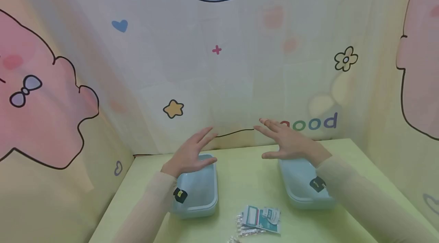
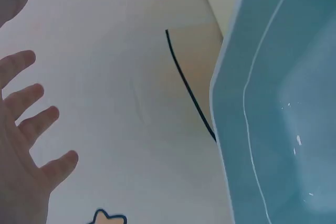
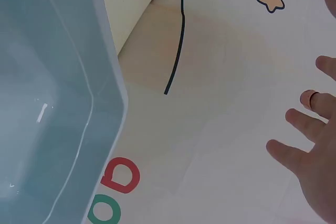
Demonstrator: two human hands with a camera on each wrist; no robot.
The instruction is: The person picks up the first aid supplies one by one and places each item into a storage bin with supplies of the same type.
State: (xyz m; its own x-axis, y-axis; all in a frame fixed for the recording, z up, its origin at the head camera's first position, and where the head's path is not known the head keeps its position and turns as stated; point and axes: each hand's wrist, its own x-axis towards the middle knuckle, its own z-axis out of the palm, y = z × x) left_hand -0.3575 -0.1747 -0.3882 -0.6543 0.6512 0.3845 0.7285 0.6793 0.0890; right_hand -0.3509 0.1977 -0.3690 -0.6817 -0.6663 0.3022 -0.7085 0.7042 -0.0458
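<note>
Left hand point(image 1: 190, 155) and right hand point(image 1: 291, 140): both raised, fingers straight and spread, thumbs well apart, holding nothing, touching nothing. Each hangs over the far part of its own light-blue plastic tub: left tub point(image 1: 202, 186) under left hand, right tub point(image 1: 296, 184) under right. Each hand is nearest its own tub; both tubs' long axes run roughly front-to-back. Between the forearms, closer to the person than the hands: teal-and-white printed packet point(image 1: 253, 219) on white-tipped sticks point(image 1: 246, 231), likely cotton swabs; can't tell which hand is nearer. All on yellow-green desk point(image 1: 247, 178).
</note>
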